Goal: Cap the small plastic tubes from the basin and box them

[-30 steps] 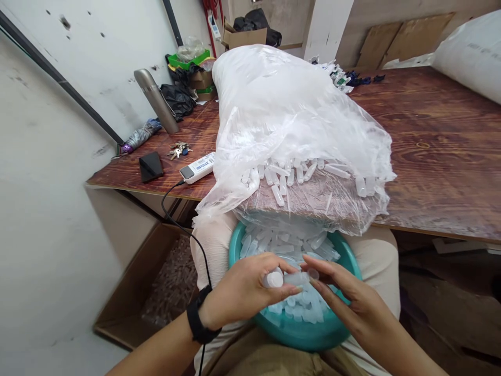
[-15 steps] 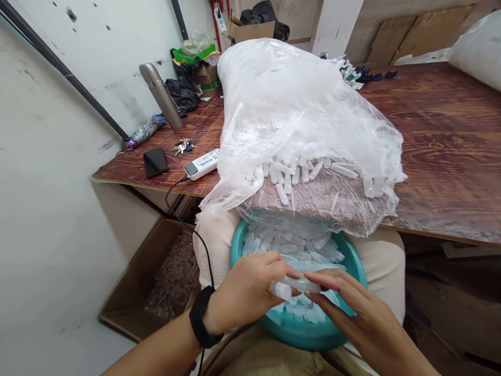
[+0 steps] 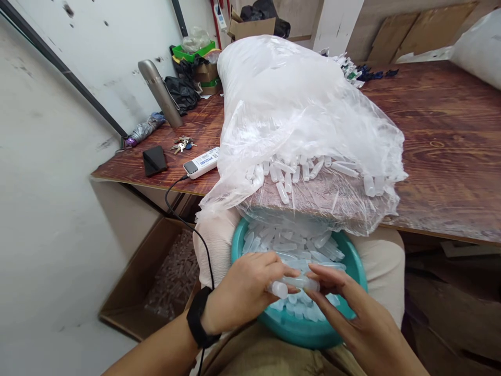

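Note:
Over a teal basin (image 3: 354, 256) on the lap, my left hand (image 3: 246, 284) is closed around translucent white plastic tubes. One tube (image 3: 279, 290) pokes out below its fingers with a round end toward me. A second tube (image 3: 300, 282) lies crosswise between the two hands. My right hand (image 3: 362, 300) has its thumb and fingertips around the right end of that crosswise tube. Many similar tubes (image 3: 289, 243) fill the basin beneath the hands. The left fingers partly hide what they hold, so the exact number of tubes is unclear.
A large clear plastic bag (image 3: 297, 99) spills tubes at the front of the wooden table (image 3: 442, 151). A power bank (image 3: 202, 163) with a black cable, keys (image 3: 183, 144), a dark wallet-like object (image 3: 154, 160) and a metal flask (image 3: 160, 94) stand left. A cardboard box (image 3: 129, 292) of small pieces sits below.
My right fingertips have parted slightly around the end of the crosswise tube. The left hand keeps its hold, and the tubes have shifted only a little.

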Demonstrator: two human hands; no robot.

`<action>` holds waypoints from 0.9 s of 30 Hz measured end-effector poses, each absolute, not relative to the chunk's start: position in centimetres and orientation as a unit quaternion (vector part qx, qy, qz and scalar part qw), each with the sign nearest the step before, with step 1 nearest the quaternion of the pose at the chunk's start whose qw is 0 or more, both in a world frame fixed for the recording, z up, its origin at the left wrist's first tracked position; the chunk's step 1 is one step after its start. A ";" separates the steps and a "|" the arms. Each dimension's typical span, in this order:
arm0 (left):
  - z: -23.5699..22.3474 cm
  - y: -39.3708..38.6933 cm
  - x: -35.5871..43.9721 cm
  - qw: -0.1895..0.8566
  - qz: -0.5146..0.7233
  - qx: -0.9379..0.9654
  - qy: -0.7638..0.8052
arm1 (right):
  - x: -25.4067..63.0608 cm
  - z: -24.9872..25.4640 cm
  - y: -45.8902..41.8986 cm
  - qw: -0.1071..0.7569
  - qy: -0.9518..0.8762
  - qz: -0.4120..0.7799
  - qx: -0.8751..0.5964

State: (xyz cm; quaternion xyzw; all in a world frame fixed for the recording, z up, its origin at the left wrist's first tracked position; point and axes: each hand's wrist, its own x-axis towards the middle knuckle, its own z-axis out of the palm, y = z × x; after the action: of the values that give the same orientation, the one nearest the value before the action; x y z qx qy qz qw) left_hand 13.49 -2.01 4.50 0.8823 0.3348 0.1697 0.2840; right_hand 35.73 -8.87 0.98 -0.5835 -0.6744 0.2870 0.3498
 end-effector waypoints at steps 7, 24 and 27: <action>3.8 -2.3 13.7 0.239 0.212 0.893 0.317 | 35.6 1.5 -9.0 0.323 -0.667 0.343 -0.577; 3.5 -1.4 14.5 0.235 0.241 0.892 0.303 | 36.9 3.0 -7.0 0.214 -0.752 0.324 -0.533; 3.6 -0.3 14.7 0.214 0.192 0.908 0.306 | 36.4 3.1 -6.0 0.174 -0.738 0.377 -0.531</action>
State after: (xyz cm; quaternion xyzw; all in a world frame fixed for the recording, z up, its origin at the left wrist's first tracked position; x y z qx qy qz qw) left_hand 14.66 -0.30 3.61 0.9077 0.3058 0.1918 0.2139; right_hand 36.44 -6.02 3.05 -0.5314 -0.7384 0.3770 0.1739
